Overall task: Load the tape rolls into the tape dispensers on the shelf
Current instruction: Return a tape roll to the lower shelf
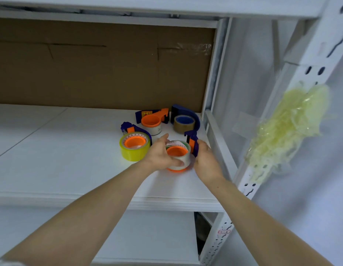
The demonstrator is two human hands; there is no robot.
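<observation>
Several blue-and-orange tape dispensers lie on the white shelf (70, 150). My left hand (160, 153) wraps around a clear tape roll (183, 160) that sits over the orange hub (177, 151) of the nearest dispenser. My right hand (205, 160) grips that dispenser's blue body (193, 142) from the right. To the left stands a dispenser with a yellow tape roll (134, 149) on it. Behind are a dispenser with a clear roll (152, 124) and one with a brown roll (184, 124).
A brown cardboard sheet (99, 68) backs the shelf. White slotted uprights (308, 77) frame the right side, with a wad of crumpled yellowish tape (287, 129) stuck to the front one. A lower shelf (147, 235) lies below.
</observation>
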